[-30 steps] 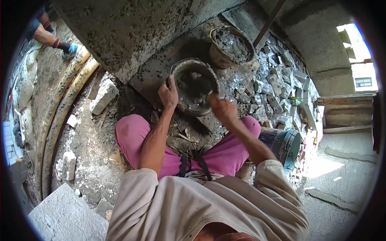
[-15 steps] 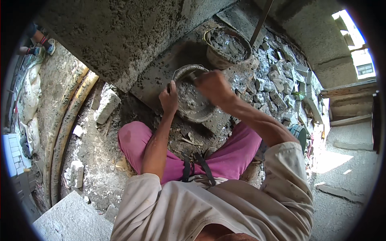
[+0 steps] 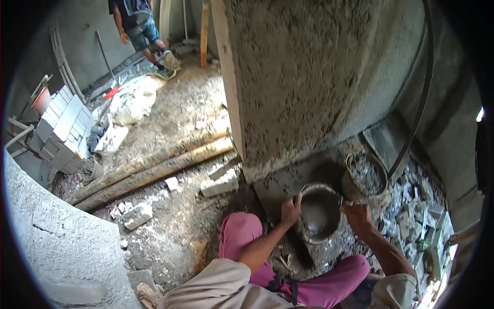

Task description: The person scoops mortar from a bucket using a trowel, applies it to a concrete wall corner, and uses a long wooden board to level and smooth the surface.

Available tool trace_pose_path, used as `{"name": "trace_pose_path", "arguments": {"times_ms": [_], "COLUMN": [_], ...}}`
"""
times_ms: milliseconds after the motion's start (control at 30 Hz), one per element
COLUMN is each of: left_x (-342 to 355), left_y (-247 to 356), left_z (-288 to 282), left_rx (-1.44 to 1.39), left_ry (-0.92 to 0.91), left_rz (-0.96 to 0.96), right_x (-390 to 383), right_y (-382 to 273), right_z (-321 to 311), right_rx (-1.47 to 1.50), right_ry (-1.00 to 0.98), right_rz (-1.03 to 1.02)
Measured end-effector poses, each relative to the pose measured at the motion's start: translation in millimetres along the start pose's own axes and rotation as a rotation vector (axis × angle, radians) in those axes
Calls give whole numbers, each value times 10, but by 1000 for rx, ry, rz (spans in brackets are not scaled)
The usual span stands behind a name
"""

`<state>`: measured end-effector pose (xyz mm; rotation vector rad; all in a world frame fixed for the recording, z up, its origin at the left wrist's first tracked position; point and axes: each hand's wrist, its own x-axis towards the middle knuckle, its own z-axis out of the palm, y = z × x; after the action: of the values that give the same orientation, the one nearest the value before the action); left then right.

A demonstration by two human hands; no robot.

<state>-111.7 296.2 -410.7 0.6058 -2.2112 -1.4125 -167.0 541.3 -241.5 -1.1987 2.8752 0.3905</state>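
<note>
Way off left, block stack: a pile of pale gray blocks (image 3: 64, 123) up near the wall.
Sack: a crumpled white one (image 3: 136, 100) lying on the dirt.
Other person: someone in shorts (image 3: 141, 33) standing toward the back, past the sack.
Poles: two muddy yellowish ones (image 3: 159, 175), side by side on the ground.
Left hand: this one (image 3: 291, 210) is clamped on the near bucket's left rim.
Near bucket: round, mud-caked (image 3: 315, 187), on the ground between both hands, wet gray mix inside.
Right hand: fingers curled (image 3: 357, 216), right by the opposite rim; honestly can't tell what's in them.
Second bucket: just beyond (image 3: 355, 189), also holding gray mix.
Rubble: broken gray chunks (image 3: 409, 219) heaped far right.
</note>
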Motion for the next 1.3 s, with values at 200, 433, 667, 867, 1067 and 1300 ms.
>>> {"name": "trace_pose_path", "arguments": {"times_ms": [200,433,667,867,1067,1300], "left_x": [-73,-161,-4,57,-52,-48], "left_y": [235,64,104,116,263,360], "left_z": [43,40,69,68,6,113], "left_rx": [-30,-61,-20,-58,-79,-133], "left_ry": [-121,-65,-21,151,-21,-1], "left_rz": [-159,-258,-296,-31,-213,-213], "right_x": [-306,-374,-568,-457,-448,-567], "right_y": [-88,-686,-495,-1121,-606,-749], "right_z": [1363,368,53,411,151,747], "right_rx": [310,1614,401,598,1335,694], "right_ry": [-429,-646,-94,-252,-422,-257], "right_rz": [271,667,463,420,623,196]}}
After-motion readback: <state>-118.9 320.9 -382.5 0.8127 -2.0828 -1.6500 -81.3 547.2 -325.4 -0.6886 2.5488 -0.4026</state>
